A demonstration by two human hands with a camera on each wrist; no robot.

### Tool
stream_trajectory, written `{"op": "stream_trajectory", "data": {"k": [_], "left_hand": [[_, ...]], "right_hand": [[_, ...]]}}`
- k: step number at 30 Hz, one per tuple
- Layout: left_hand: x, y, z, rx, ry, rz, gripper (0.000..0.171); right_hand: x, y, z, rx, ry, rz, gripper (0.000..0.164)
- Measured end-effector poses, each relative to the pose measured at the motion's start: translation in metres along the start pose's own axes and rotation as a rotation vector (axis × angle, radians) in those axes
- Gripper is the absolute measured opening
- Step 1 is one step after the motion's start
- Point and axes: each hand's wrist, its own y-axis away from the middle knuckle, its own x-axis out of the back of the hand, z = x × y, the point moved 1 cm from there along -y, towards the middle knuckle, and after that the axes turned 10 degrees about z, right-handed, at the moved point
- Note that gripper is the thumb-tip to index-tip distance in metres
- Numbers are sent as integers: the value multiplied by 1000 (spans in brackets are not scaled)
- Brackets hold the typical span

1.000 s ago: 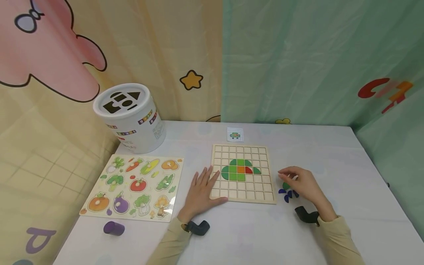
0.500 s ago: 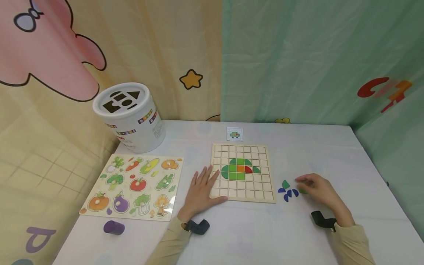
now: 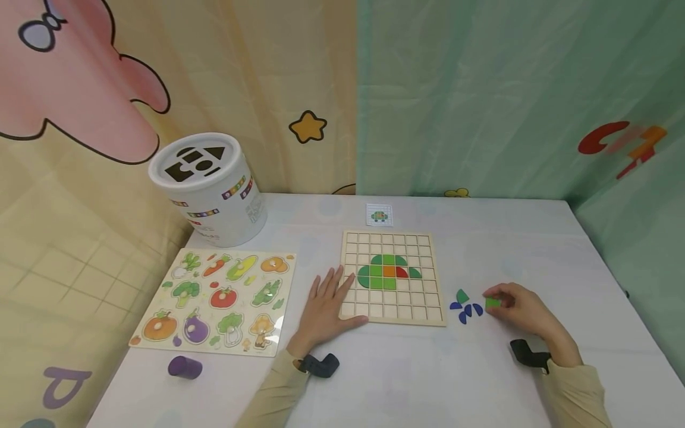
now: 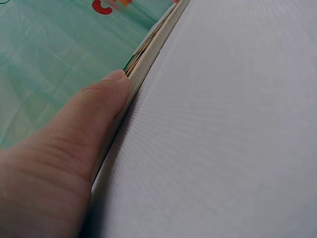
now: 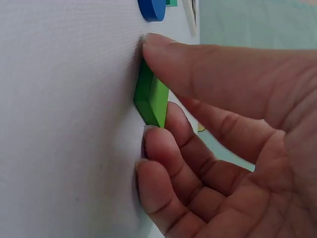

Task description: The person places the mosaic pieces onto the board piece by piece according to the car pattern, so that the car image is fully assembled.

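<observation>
My right hand point(image 3: 520, 308) pinches a light green square block point(image 3: 493, 303) between thumb and fingers. The right wrist view shows the green block point(image 5: 152, 96) tilted close to the tabletop. Just left of that hand lie several dark blue semicircle-like pieces point(image 3: 468, 310) and a dark green quarter-round piece point(image 3: 462, 295). My left hand point(image 3: 327, 312) rests spread at the left edge of a wooden grid board point(image 3: 417, 309), its thumb point(image 4: 94, 111) against the near edge. Green, orange and red pieces point(image 3: 383, 273) form a car-like shape on the grid.
Beyond the board lies a small picture card point(image 3: 379, 215) with a similar car. To the left are a vegetable puzzle board point(image 3: 241, 309), a white bucket point(image 3: 219, 202) with shaped holes in its lid, and a purple cylinder point(image 3: 185, 367). Curtains hang behind the table point(image 3: 417, 380).
My right hand has moved right and nearer me, off the loose pieces, and now pinches the light green block. The left hand and the board have stayed in place.
</observation>
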Motion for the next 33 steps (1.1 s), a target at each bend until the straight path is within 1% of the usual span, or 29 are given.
{"op": "stream_trajectory", "data": {"k": [7,11,15,18,25,33], "left_hand": [[1,0,0,1,8,1,95],[1,0,-1,9,-11,-12,95],[0,-1,0,17,-9,-33,95],[0,0,0,19,4,-35,95],[-1,0,0,21,-7,-33,95],[0,-1,1,23,4,-32,95]], "right_hand": [[1,-5,-2,-97,28,13,30],[0,-8,-2,-122,32,9,30],[1,-7,-2,-126,32,3,29],[0,-6,-1,-110,24,21,29],[-4,-2,0,-37,15,118,26],[-7,-3,3,4,5,169,19]]}}
